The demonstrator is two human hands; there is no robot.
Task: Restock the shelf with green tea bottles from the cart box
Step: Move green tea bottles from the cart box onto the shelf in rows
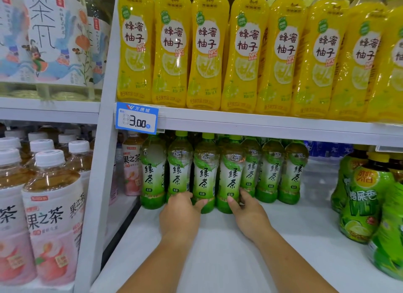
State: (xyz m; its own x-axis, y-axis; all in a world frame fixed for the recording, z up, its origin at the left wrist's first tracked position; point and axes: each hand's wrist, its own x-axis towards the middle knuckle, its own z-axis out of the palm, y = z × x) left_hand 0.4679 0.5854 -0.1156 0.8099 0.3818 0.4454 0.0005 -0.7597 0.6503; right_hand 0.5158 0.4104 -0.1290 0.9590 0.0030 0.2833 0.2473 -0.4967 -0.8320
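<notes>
Peach tea bottles [54, 216] fill the left bay. At the back of the white shelf [218, 249] a row of green tea bottles [271, 172] stands upright, caps up and labels facing out. The left hand [181, 214] grips the base of the third bottle [205, 177], thumb across its front. The right hand [248, 214] grips the fourth bottle [231, 179] the same way. These two bottles touch. Lime drink bottles [362, 205] stand well apart at the right.
</notes>
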